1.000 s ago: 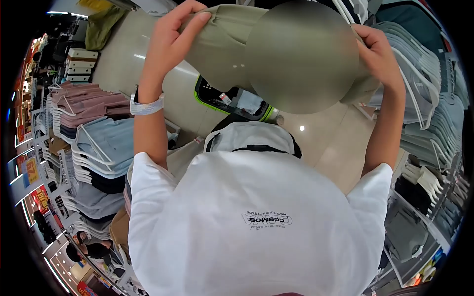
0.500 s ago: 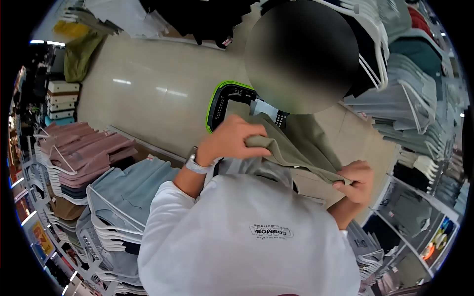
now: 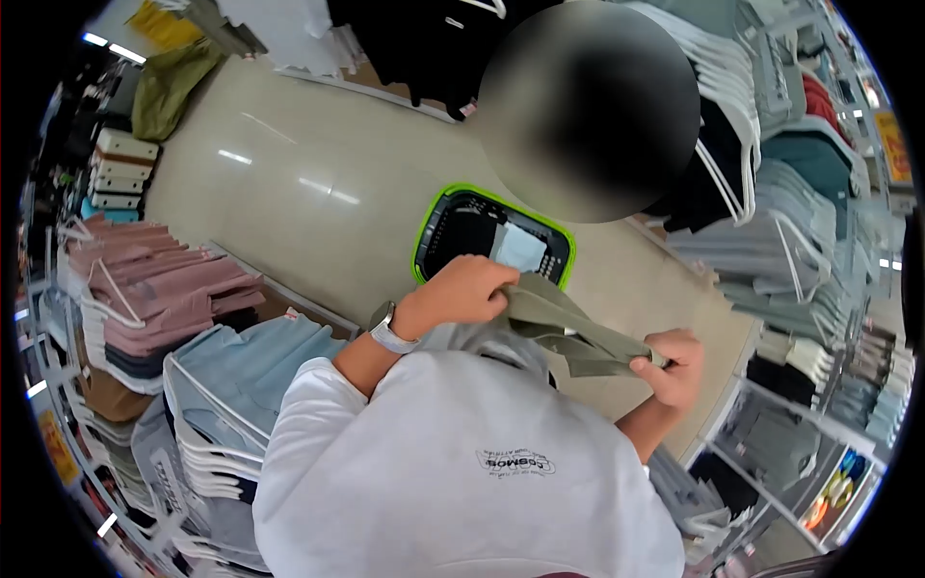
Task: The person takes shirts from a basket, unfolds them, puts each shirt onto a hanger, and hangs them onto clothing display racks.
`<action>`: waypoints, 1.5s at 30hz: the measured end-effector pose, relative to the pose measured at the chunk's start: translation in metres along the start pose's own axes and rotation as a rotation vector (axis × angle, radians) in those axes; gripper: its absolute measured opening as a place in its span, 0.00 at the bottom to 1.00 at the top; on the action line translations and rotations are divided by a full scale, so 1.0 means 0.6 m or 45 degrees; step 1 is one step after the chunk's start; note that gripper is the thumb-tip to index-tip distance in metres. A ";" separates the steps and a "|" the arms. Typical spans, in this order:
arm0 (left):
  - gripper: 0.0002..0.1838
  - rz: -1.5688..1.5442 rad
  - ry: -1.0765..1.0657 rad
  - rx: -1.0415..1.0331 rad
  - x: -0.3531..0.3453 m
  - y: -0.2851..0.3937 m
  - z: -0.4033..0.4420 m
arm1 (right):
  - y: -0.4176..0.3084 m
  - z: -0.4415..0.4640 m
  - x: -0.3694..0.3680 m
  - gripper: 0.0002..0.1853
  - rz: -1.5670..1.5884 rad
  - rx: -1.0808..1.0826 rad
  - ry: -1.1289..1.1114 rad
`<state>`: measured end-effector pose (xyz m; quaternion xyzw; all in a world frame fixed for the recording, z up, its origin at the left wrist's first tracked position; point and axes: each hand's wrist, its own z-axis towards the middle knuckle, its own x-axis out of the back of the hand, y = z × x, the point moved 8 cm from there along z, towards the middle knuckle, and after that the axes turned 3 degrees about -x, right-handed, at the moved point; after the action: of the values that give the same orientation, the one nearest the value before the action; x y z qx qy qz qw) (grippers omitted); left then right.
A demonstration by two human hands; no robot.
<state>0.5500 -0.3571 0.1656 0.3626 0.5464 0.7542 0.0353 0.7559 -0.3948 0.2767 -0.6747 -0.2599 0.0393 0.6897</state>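
An olive-green garment (image 3: 578, 337) is stretched between my two hands in front of my waist, hanging in narrow folds. My left hand (image 3: 467, 289), with a watch on the wrist, is closed on its left end. At the right end, the fingers of my right hand (image 3: 670, 366) pinch the cloth. Just beyond the garment, a black shopping basket (image 3: 429, 236) with a bright green rim stands on the floor. It holds a dark item and a pale, light-blue item (image 3: 520, 248). The garment's lower part is folded and partly hidden.
Pink shirts (image 3: 159, 289) and light-blue shirts (image 3: 246, 371) hang on racks at the left. Grey and green garments (image 3: 780, 222) hang at the right. Black clothes (image 3: 434, 48) hang at the top. A blurred disc covers part of the upper view.
Both hands have come down from high up towards my waist and closer together, still holding the olive-green garment. The garment now looks narrower and more bunched, and more of the basket shows.
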 end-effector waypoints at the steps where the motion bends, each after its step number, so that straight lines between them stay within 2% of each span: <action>1: 0.08 -0.030 -0.103 0.093 -0.008 -0.006 -0.005 | 0.011 -0.005 0.006 0.11 -0.009 0.012 0.014; 2: 0.08 -0.063 -0.207 0.190 -0.016 -0.013 -0.014 | 0.018 -0.006 0.009 0.12 -0.012 0.023 0.029; 4: 0.07 -0.116 -0.059 0.172 0.005 0.001 -0.019 | 0.021 0.000 0.003 0.14 0.018 0.012 0.046; 6: 0.07 -0.109 -0.135 0.140 0.016 0.019 -0.028 | 0.020 0.013 -0.007 0.13 0.015 0.042 0.024; 11: 0.09 -0.008 0.086 0.064 0.109 -0.018 -0.063 | 0.009 0.086 -0.072 0.09 -0.074 -0.086 0.043; 16: 0.09 0.085 0.269 0.201 0.286 -0.116 -0.138 | -0.001 0.197 -0.176 0.06 -0.066 -0.091 0.025; 20: 0.09 0.080 0.329 0.037 0.419 -0.218 -0.201 | -0.034 0.322 -0.312 0.05 -0.201 -0.035 -0.044; 22: 0.09 0.206 0.416 -0.020 0.500 -0.261 -0.235 | -0.051 0.401 -0.379 0.06 -0.219 -0.128 -0.048; 26: 0.09 0.148 0.427 0.076 0.663 -0.350 -0.313 | -0.087 0.563 -0.512 0.06 -0.227 -0.158 -0.122; 28: 0.08 0.073 0.518 0.254 0.737 -0.395 -0.365 | -0.105 0.629 -0.568 0.06 -0.223 -0.159 -0.179; 32: 0.09 0.103 0.582 0.264 0.832 -0.454 -0.441 | -0.145 0.734 -0.657 0.08 -0.229 -0.117 -0.323; 35: 0.07 0.068 0.623 0.256 0.890 -0.466 -0.467 | -0.164 0.791 -0.703 0.11 -0.230 -0.087 -0.288; 36: 0.07 -0.015 0.635 0.331 0.911 -0.470 -0.473 | -0.173 0.807 -0.716 0.12 -0.209 -0.058 -0.253; 38: 0.06 -0.098 0.626 0.419 0.942 -0.485 -0.481 | -0.164 0.841 -0.731 0.09 -0.231 -0.048 -0.268; 45: 0.07 -0.131 0.683 0.419 1.092 -0.549 -0.483 | -0.194 1.009 -0.813 0.07 -0.158 -0.041 -0.301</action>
<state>-0.2138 -0.1623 0.1785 0.1236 0.6685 0.7216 -0.1309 0.0516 -0.0514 0.2105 -0.6591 -0.3811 0.0716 0.6444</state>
